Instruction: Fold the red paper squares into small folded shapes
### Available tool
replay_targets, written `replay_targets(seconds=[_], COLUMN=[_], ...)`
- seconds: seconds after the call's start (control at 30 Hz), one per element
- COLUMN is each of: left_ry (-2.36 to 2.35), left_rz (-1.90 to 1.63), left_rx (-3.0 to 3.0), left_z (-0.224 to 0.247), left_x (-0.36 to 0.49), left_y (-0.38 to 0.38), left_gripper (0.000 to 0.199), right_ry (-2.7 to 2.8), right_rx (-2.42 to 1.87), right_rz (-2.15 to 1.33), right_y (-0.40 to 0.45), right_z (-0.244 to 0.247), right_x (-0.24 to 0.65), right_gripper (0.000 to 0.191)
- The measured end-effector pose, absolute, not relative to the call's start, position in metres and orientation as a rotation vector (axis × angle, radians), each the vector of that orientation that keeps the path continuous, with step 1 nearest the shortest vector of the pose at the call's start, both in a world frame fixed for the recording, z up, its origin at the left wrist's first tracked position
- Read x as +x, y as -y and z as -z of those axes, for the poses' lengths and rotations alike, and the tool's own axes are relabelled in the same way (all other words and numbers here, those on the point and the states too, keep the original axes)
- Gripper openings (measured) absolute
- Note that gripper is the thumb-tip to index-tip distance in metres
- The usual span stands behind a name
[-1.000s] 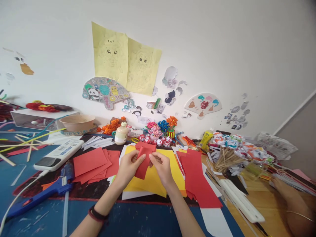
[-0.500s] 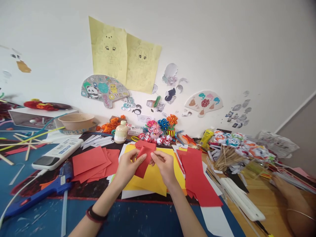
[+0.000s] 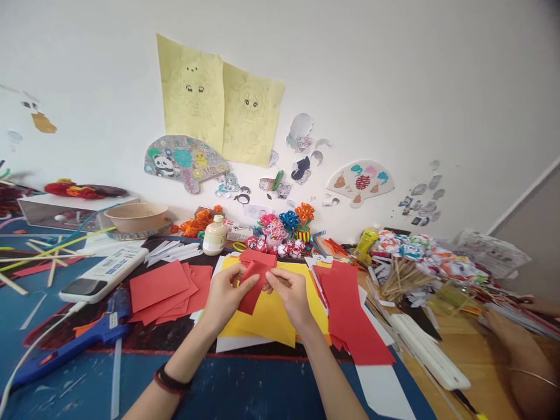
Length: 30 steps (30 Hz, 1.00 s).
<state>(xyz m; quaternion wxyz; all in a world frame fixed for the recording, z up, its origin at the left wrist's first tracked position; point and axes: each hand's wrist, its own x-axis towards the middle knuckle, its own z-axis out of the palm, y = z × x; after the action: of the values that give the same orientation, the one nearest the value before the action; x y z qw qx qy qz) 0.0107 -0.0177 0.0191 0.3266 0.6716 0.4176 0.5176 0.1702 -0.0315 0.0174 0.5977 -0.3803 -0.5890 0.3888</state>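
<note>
- Here, the left hand (image 3: 224, 294) and right hand (image 3: 292, 294) pinch a folded red paper (image 3: 252, 301) between them, above yellow paper (image 3: 271, 319).
- Red cards (image 3: 160, 284): nine o'clock from it.
- Red sheets (image 3: 355, 315): three o'clock.
- Cream bottle (image 3: 214, 238): eleven o'clock.

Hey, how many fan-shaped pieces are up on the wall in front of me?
2. One fan with a panda overlaps the lower edge of the yellow drawings; a white fan with red lettering is farther right. I see no others hidden.
</note>
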Motion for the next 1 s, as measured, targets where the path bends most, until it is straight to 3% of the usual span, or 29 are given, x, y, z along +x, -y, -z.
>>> replay_targets(seconds=[0.4,0.73,1.0], left_ry=[-1.069,-1.057,-1.101], left_rz=[-1.288,-1.386,-1.367], left_rx=[1.820,1.811,1.865], left_z=[-0.0238,-0.0247,-0.0231], left_x=[0.0076,0.0039,0.0064], left_y=[0.0162,0.0178,0.0167], left_gripper=[0.025,0.036,0.035], right_ry=[1.348,1.397,1.427], right_rx=[-0.935,-0.960,-0.943], right_rz=[-0.874,-0.895,-0.921], right_y=[0.0290,0.0330,0.0328], right_z=[-0.0142,-0.0175,-0.0180], right_x=[0.1713,0.1739,0.1738], right_gripper=[0.019,0.024,0.024])
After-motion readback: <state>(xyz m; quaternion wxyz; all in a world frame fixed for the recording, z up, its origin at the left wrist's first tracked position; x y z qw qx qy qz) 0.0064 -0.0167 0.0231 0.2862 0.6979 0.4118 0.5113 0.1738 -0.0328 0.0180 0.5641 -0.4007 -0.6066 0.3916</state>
